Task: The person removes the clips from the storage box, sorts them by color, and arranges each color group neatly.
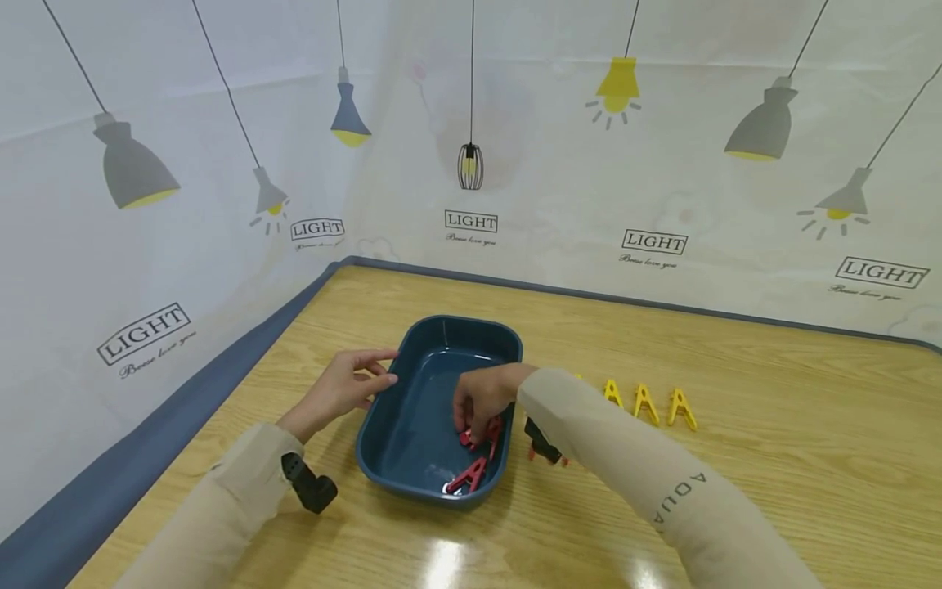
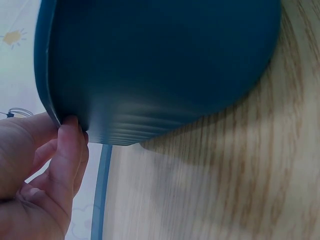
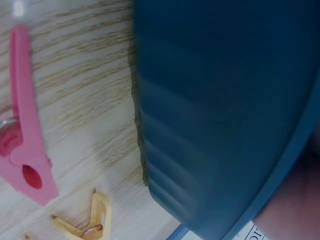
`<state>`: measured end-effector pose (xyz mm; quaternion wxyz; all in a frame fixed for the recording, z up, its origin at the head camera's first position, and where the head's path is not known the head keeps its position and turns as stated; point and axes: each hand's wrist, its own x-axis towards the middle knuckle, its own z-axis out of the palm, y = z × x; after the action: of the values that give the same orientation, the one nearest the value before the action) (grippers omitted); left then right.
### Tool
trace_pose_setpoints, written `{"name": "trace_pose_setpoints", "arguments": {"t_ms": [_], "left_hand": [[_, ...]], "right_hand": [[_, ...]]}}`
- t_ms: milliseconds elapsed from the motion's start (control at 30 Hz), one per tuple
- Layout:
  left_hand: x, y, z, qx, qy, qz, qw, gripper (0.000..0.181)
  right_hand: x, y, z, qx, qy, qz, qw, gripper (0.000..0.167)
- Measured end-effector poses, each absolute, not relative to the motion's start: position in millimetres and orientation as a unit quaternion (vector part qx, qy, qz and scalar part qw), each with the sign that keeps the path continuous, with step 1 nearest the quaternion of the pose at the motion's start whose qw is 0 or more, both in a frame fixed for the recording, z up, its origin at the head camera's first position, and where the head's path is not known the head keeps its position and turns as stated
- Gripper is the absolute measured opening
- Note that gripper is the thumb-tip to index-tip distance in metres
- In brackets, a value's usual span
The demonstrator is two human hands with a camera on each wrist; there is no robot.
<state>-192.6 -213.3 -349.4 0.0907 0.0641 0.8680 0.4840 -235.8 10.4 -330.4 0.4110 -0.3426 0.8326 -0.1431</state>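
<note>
A dark blue plastic basin (image 1: 419,417) stands on the table. At its left rim my left hand (image 1: 344,383) pinches the edge; in the left wrist view, the fingers (image 2: 70,150) lie against the outer wall. My right hand (image 1: 482,397) reaches down inside the basin, its curled fingers holding a red clip (image 1: 466,440). Red clips lie near it on the basin floor, one of them a red clip (image 1: 468,476) at the near end. The basin wall hides the right fingertips in the right wrist view.
Several yellow clips (image 1: 645,404) stand in a row right of the basin, partly behind the right sleeve. A pink-red clip (image 3: 30,120) lies on the table beside the basin's right wall. A printed curtain (image 1: 545,204) borders the wooden table (image 1: 809,409).
</note>
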Motion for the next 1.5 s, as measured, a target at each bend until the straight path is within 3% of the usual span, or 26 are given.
{"name": "trace_pose_setpoints", "arguments": {"t_ms": [433, 733, 1500], "left_hand": [[-192, -213, -350, 0.064, 0.868, 0.484, 0.090, 0.045], [-191, -212, -348, 0.062, 0.867, 0.487, 0.089, 0.045], [-194, -213, -350, 0.053, 0.867, 0.486, 0.096, 0.044]], "right_hand": [[-235, 10, -330, -0.356, 0.838, -0.143, 0.388, 0.004], [-236, 8, -334, -0.367, 0.855, -0.161, 0.328, 0.009], [-236, 1, -337, -0.345, 0.853, -0.174, 0.351, 0.024]]}}
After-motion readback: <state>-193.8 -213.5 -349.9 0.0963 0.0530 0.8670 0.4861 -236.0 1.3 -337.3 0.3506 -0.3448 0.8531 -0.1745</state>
